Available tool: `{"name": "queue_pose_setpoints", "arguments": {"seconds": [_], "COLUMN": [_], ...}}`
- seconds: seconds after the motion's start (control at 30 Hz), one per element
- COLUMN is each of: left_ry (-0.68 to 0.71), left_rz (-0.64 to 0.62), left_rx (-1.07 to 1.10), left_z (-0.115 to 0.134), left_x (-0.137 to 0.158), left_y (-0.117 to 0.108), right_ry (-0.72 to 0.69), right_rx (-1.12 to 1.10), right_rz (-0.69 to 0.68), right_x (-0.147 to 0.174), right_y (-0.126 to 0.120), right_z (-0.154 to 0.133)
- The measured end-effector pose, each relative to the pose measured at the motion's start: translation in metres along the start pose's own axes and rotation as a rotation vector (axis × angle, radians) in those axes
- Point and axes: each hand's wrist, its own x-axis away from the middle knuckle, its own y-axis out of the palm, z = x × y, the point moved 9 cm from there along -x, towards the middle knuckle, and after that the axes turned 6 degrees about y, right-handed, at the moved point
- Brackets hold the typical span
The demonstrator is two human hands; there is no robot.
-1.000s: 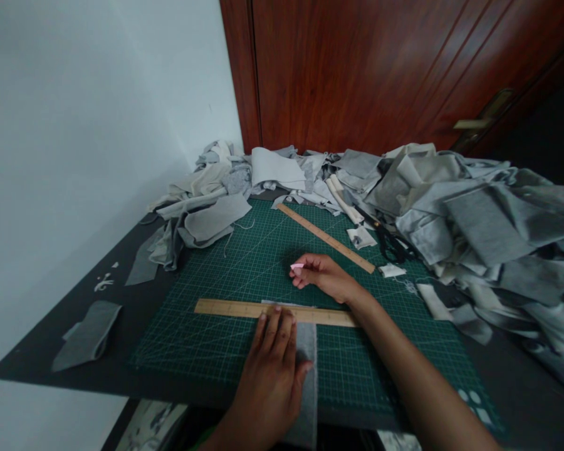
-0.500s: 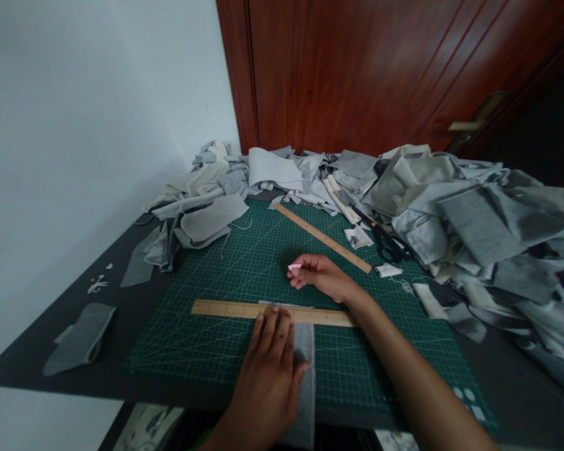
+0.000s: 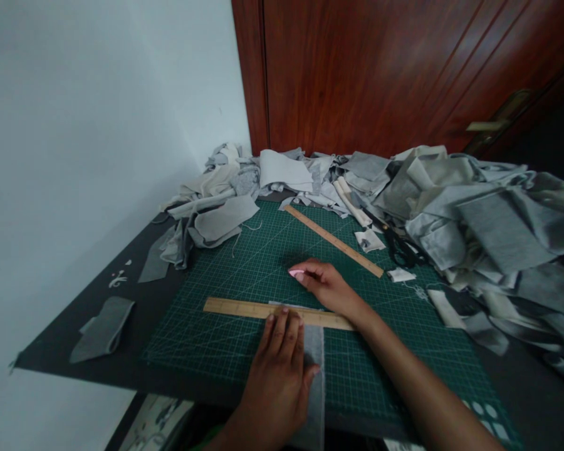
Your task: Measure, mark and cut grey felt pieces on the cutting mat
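Left hand (image 3: 279, 369): palm down, fingers straight and close together, thumb out to the side; fingertips laid on a wooden ruler (image 3: 237, 306), nothing gripped. Right hand (image 3: 326, 285): thumb and fingers pinched on a small pink piece (image 3: 295, 272), probably tailor's chalk, just beyond the ruler. Step in hand, as judged: ruler steadied across cloth, pink piece at the ready. Next move, as judged, calls for an unmoving ruler and a light touch along its edge. Grey cloth strip (image 3: 314, 363): one, long, narrow, soft-looking, paler along its right side; flat on a green cutting mat (image 3: 207, 338), partly under the left hand, crossed by the ruler, near end running past the edge of the black table (image 3: 192, 385). Ruler: pale, straight, finely marked, right end behind the right forearm. Second ruler (image 3: 338, 237): aslant, farther up the mat. Black-handled scissors (image 3: 399, 247): beside the right-hand fabric heap (image 3: 502, 232).
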Motion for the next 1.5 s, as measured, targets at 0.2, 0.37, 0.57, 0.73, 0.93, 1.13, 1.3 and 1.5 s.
{"name": "queue_pose_setpoints", "arguments": {"seconds": [0.2, 0.37, 0.57, 0.73, 0.93, 1.13, 1.3, 1.5], "left_ry": [-0.001, -0.008, -0.036, -0.027, -0.03, -0.022, -0.017, -0.018], "left_rz": [-0.011, -0.021, -0.014, -0.018, -0.045, -0.045, -0.026, -0.01], "left_rx": [0.019, 0.044, 0.067, 0.088, 0.103, 0.081, 0.072, 0.062], "left_z": [0.0, 0.001, -0.001, 0.0, -0.001, 0.0, 0.0, 0.0], "left_x": [0.001, -0.001, 0.0, 0.001, 0.0, -0.001, -0.001, 0.0], "left_y": [0.004, 0.002, 0.004, 0.006, 0.008, 0.005, 0.003, 0.005], "right_ry": [-0.103, -0.195, -0.246, -0.275, -0.271, -0.279, -0.289, -0.312], "right_rx": [0.066, 0.263, 0.28, 0.291, 0.286, 0.343, 0.408, 0.602], "right_rz": [-0.02, -0.058, -0.1, -0.137, -0.158, -0.225, -0.239, -0.261], "right_x": [0.014, 0.023, 0.025, 0.026, 0.026, 0.026, 0.028, 0.031], "right_y": [0.037, 0.049, 0.049, 0.051, 0.051, 0.053, 0.054, 0.06], "right_z": [-0.021, -0.034, -0.038, -0.04, -0.041, -0.041, -0.043, -0.048]}}
